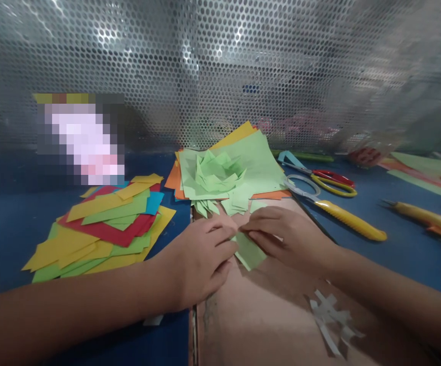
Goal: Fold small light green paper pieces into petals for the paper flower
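1 pale-green rectangular paper slip (251,254) is pinched by left hand (201,259) and right hand (291,233) fingertips over the flat brown board (239,320); folding judged unfinished. 1 light-green pointed folded-paper ring (215,184) is formed on the light-green paper sheet (260,162); nearby light-green folded paper pieces (205,208) are left unjoined.

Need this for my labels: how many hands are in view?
2. The left hand is on the left, the right hand on the right, both with fingertips at the green paper strip between them. The pixelated patch could hide more.
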{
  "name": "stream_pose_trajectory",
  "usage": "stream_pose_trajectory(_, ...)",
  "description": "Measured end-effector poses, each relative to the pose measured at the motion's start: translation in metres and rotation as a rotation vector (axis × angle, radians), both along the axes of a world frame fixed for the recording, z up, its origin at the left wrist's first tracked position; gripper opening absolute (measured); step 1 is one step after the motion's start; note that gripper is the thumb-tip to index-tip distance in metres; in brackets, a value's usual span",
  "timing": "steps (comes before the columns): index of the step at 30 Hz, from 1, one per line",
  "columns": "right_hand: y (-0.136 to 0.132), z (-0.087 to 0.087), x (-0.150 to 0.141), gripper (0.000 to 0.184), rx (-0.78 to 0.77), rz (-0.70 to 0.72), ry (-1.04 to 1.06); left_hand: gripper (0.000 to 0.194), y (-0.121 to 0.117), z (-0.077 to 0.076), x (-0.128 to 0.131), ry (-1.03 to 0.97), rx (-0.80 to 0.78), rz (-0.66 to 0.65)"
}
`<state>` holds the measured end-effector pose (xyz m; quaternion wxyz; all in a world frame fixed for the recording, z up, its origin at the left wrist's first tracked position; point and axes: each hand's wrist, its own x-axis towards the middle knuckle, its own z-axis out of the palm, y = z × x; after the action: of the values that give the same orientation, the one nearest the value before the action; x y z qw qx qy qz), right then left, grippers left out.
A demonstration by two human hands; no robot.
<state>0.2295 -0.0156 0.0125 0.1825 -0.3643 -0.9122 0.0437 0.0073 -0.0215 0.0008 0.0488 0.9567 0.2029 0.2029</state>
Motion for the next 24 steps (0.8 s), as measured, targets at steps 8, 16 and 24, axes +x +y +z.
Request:
stream_pose_trajectory(8, -0.001, -0.009, -0.004, 0.015, -0.079, -0.033, 0.070, 0.026, -0.001, 0.001, 0.000, 0.004, -0.001, -0.009)
stream_pose_trajectory(16, 0.002, -0.016, -0.004, 0.017, 0.009, -0.009, 0.082, 0.025, -0.001, 0.001, -0.001, 0.020, -0.076, 0.045)
stream_pose_trajectory(24, 0.002, -0.017, -0.003, 0.027, 0.161, 0.102, -0.004, 0.024, -0.002, -0.001, 0.001, 0.015, -0.074, 0.067)
